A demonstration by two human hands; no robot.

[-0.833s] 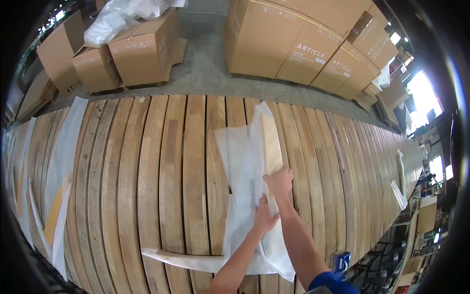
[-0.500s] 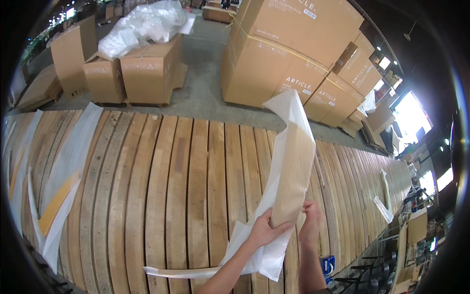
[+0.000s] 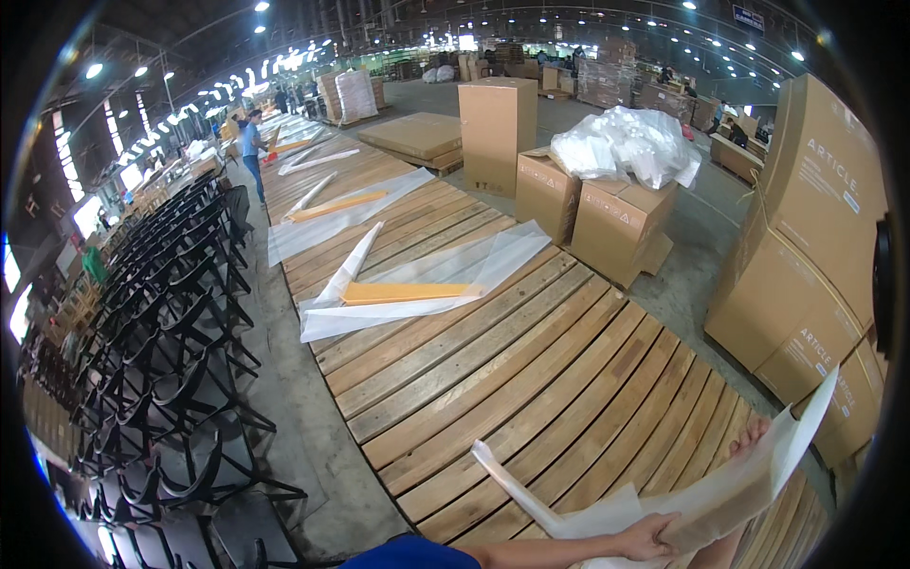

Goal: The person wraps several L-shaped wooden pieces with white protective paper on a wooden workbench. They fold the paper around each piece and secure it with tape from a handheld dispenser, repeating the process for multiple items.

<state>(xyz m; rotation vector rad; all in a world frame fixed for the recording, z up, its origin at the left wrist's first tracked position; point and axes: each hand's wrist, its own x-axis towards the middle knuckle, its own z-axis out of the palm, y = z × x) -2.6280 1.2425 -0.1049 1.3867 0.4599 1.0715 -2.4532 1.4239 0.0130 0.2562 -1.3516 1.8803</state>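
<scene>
Left grip (image 3: 646,538) is closed on the wrapped piece (image 3: 725,510) extending rightward, right grip (image 3: 750,436) beyond, its closure hidden; the piece, probably stiff inside slippery sheeting (image 3: 804,438), is best held by opposite edges.

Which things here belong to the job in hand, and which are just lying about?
Seemingly in the job: wrapped piece, in the left hand; white sheet around it; right hand by its far side; slatted table.

Seemingly lying about: black chairs; cardboard boxes; plastic heap.
</scene>
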